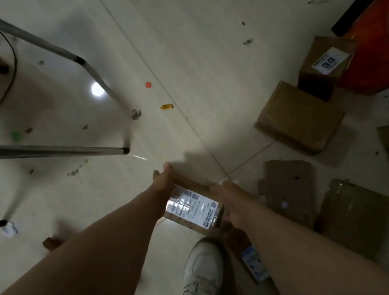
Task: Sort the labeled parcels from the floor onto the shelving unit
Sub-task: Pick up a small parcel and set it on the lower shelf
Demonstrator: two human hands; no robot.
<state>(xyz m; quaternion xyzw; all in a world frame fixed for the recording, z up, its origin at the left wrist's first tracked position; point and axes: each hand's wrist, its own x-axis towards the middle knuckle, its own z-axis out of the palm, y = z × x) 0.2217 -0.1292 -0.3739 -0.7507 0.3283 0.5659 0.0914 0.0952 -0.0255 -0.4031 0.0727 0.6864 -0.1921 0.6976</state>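
**Q:** What is the person holding?

**A:** A small brown cardboard parcel (188,221), held above the pale tiled floor (196,44) in the near centre, just beyond a white shoe (202,280). A glossy white shipping label (193,205) with dark print covers most of its top and catches the light.

**Q:** How do the hands sit on it?

**A:** The left hand (164,179) presses flat against the parcel's left end, its fingers straight and close together. The right hand (230,200) lies along the right side. It is too blurred to tell whether its fingers curl round the edge.

**Q:** What else is there?

**A:** More brown parcels lie on the floor to the right: a plain box (299,117), and farther off a labelled box (325,61) beside an orange bag (381,38). Thin metal legs (42,151) cross the left side.
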